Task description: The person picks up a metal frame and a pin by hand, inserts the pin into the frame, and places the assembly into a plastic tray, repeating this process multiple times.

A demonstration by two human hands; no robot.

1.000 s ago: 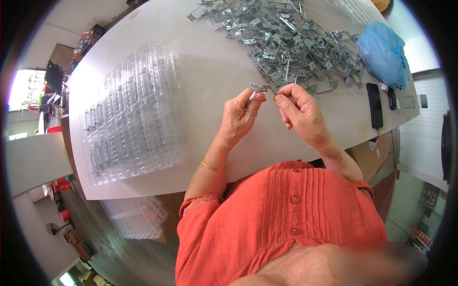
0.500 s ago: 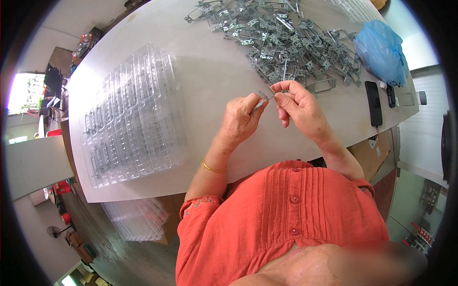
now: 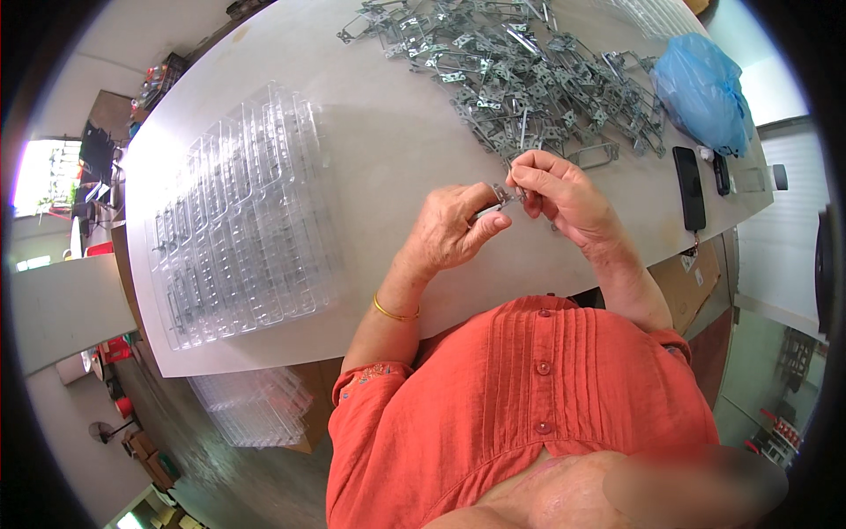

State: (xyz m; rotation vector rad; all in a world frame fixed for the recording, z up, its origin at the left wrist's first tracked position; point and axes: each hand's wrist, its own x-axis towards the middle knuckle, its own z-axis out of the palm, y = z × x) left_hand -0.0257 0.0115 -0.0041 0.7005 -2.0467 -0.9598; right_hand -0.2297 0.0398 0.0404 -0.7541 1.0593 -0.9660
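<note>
My left hand is closed round a small grey metal bracket, gripping it between thumb and fingers. Close beside it, my right hand pinches a thin metal end at the bracket's right side; the fingers partly hide it, so I cannot tell whether it is a separate piece. Just beyond both hands lies a large heap of similar metal brackets, many with thin wire loops. Off to the left, a stack of clear plastic blister trays rests on the table, with metal parts in some compartments.
On the white table, a blue plastic bag stands at the right beyond a black phone. More clear trays sit below the table's front edge at left. A cardboard box is under the right side.
Both hands have shifted slightly right. The left thumb has stretched out along the bracket, and the right fingers have curled in closer against its right end.
</note>
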